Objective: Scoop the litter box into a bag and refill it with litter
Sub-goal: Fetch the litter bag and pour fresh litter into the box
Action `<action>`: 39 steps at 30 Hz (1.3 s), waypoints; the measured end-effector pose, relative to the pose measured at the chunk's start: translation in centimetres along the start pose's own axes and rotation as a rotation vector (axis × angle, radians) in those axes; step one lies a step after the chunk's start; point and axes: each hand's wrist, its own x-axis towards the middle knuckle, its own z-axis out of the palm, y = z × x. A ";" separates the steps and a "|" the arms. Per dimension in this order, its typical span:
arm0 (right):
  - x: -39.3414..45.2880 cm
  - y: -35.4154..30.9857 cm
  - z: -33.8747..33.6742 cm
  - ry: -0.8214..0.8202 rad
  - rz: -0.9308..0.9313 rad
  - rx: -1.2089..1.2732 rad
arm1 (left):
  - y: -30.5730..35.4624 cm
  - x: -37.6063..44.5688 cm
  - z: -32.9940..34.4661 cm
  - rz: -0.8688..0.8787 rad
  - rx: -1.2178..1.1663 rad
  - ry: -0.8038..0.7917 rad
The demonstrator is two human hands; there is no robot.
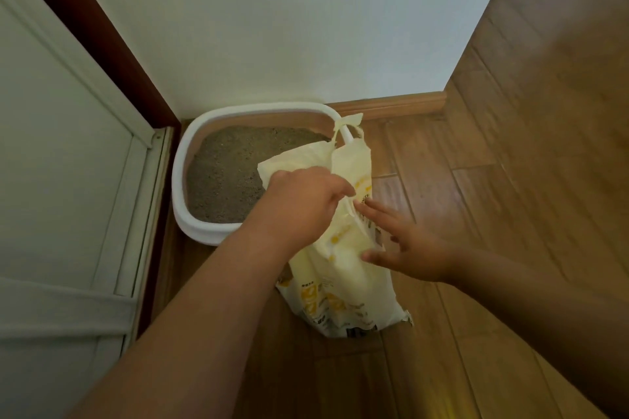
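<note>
Fingers of the left hand [303,201] pinch the bag [343,258] mid-frame, the right hand [408,248] spread flat beside it, likely readying a pour into the box [190,160], which needs lifting

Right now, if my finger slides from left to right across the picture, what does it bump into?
White door → dark door frame → litter box → left hand, gripping the yellow bag → right hand, fingers spread → bare wooden floor.
</note>
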 end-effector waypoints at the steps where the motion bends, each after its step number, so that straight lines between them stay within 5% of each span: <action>1: 0.0 0.6 0.4 0.008 -0.009 -0.009 | -0.1 0.0 0.1 -0.016 -0.011 0.002; 5: -0.6 3.5 2.7 0.089 0.058 0.159 | 0.1 -0.6 0.4 -0.021 0.009 0.042; 9: -1.4 6.5 4.7 -0.096 0.250 0.342 | 0.3 -1.2 0.3 -0.002 0.117 0.068; 17: -1.3 9.5 7.3 -0.294 0.425 0.204 | 1.7 -1.3 0.5 0.031 0.234 0.142; 39: -0.2 12.0 10.1 -0.205 0.314 0.022 | 1.7 -0.9 1.0 0.014 0.270 0.209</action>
